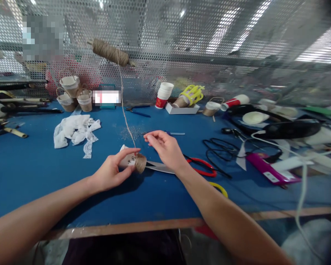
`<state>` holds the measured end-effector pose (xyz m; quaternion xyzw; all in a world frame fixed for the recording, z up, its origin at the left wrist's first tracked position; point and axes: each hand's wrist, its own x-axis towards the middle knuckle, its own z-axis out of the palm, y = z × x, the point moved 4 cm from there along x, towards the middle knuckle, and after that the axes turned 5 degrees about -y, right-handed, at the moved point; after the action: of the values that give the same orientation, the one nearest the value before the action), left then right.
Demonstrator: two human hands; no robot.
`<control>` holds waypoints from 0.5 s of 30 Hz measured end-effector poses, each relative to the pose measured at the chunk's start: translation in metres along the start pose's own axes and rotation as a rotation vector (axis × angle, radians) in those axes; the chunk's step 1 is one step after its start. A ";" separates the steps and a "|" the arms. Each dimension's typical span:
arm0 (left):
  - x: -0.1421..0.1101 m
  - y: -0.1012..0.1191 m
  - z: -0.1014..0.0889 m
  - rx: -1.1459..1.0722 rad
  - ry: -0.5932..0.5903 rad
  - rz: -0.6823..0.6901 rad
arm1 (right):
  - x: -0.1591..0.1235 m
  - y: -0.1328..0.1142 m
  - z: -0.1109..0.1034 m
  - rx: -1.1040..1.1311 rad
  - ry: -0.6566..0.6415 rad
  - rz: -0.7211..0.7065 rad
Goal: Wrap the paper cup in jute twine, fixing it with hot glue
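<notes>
My left hand (110,170) is closed around a white paper cup (127,161) lying on its side, its thumb and forefinger on the cup's wall. Brown twine (140,163) is wound around the end of the cup facing right. From there a strand of twine (125,114) rises to a twine spool (107,52) mounted at the mesh wall. My right hand (162,147) hovers just right of the cup with thumb and fingertips pinched; what they hold, if anything, is too small to make out. Beneath it lie scissors (161,167) with red handles, blades toward the cup.
White lace (74,130) is heaped at left, before several twine-wrapped cups (84,100). At the back stand stacked paper cups (164,95) and a white box (182,108). Rightward lie black cable (220,149), a purple device (270,171) and a yellow handle (220,188).
</notes>
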<state>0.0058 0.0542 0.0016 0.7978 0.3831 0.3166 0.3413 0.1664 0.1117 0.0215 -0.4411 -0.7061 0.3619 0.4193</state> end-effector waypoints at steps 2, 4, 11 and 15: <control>0.001 -0.002 -0.002 0.002 0.018 -0.002 | 0.006 0.000 -0.015 -0.181 0.055 0.021; 0.002 -0.004 -0.004 0.019 0.044 -0.018 | 0.013 0.001 -0.033 -0.473 0.098 0.109; 0.008 -0.014 -0.012 0.057 0.136 -0.096 | 0.032 0.032 -0.054 -0.723 -0.052 0.419; 0.012 -0.019 -0.014 0.064 0.138 -0.109 | 0.035 0.047 -0.043 -0.692 -0.127 0.507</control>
<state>-0.0062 0.0776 -0.0021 0.7626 0.4585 0.3394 0.3050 0.2110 0.1664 0.0063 -0.6922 -0.6794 0.2217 0.1003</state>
